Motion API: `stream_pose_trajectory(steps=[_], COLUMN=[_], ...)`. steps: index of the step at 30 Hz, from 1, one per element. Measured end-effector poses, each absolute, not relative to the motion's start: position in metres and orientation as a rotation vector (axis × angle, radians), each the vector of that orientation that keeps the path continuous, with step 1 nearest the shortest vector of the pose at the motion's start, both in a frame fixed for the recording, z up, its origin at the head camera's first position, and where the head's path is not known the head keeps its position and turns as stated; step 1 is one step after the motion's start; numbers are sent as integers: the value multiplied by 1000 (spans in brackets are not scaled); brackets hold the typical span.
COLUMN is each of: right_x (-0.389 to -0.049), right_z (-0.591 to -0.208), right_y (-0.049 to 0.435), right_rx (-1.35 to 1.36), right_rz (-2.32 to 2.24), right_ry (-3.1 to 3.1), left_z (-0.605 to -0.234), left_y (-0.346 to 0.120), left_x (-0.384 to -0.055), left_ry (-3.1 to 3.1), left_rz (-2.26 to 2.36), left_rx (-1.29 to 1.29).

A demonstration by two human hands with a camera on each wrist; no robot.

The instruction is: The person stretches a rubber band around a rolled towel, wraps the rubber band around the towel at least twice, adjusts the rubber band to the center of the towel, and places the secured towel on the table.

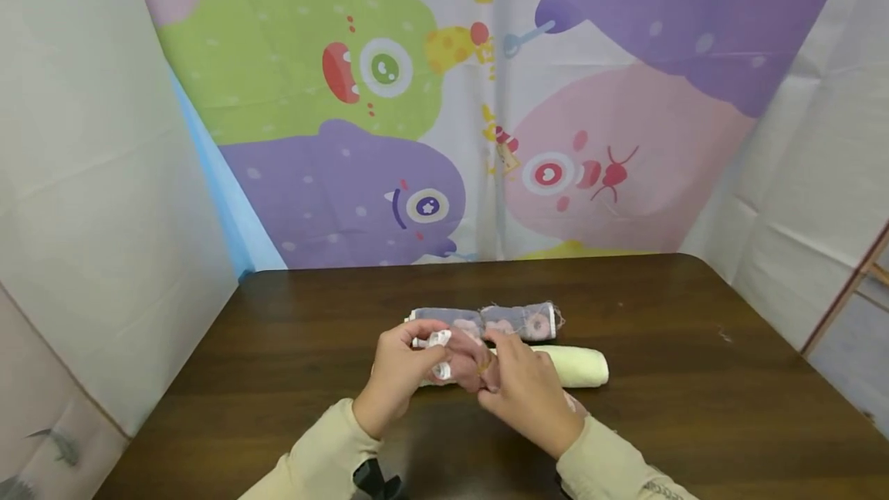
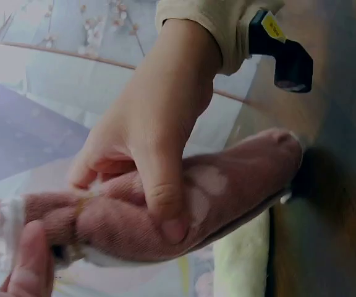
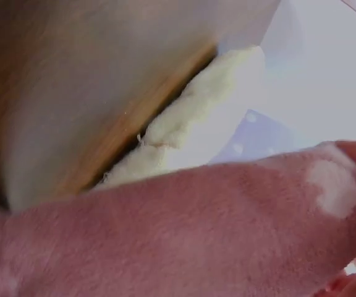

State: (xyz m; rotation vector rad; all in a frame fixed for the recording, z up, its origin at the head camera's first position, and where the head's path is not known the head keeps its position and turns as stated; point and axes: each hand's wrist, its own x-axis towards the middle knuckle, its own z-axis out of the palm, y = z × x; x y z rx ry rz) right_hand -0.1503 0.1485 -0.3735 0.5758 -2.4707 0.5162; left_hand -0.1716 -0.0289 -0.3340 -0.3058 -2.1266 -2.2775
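Observation:
A rolled pink towel (image 1: pixel 467 361) with pale spots is held between both hands over the table. My left hand (image 1: pixel 397 370) pinches its white-edged end (image 1: pixel 441 355). The right hand (image 1: pixel 529 386) grips the roll further along; in the left wrist view its thumb (image 2: pixel 165 204) lies along the cloth. Near the white-edged end, a thin yellowish band (image 2: pixel 79 213) circles the roll and draws it in. The pink towel (image 3: pixel 165 229) fills the lower part of the right wrist view, with fingertips at the right edge.
Just behind the hands lies a rolled pale-yellow towel (image 1: pixel 583 367), partly hidden by them. Beyond it is a rolled greyish towel (image 1: pixel 444 316) with pink patterns and frayed threads. The dark wooden table (image 1: pixel 292 346) ends at a printed cartoon curtain (image 1: pixel 347 199).

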Motion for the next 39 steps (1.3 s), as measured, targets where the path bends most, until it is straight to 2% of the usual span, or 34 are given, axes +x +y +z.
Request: stream_pose_trajectory(steps=[4,10,13,16,29,34,36,39], right_x=[-154,-162,-165,-168,-173,-169,-167,-165], right_z=[-368,-354,-349,-346,-347,-346,-347,-347], right_y=[152,170,177,183,187,183,180,174], right_rx=[581,741,860,938,1305,1312,1308,1339], right_rz=[655,1190,1409,1538,1652,1654,1535,1119], right_ry=[-2505,-2666,-2709,-2735,-2693,-2721,-2651,-2342], left_z=[-334,-339,-339,-338,-328,-323,-322,-320], left_y=[-33,-50,-57,-59,-57,-58,-58,-59], left_x=[-174,-185,-190,-192,-192,-191,-189,-186], left_ry=[-2239,-2338,-2258,-2183,-2068,-2133,-2174,-2241], left_rz=[-2189,-1485,-1415,-1384,-1255,-1235,-1247,-1306], left_rx=[-448,-1081,-1341,-1486,-1712,-1716,-1670,-1534])
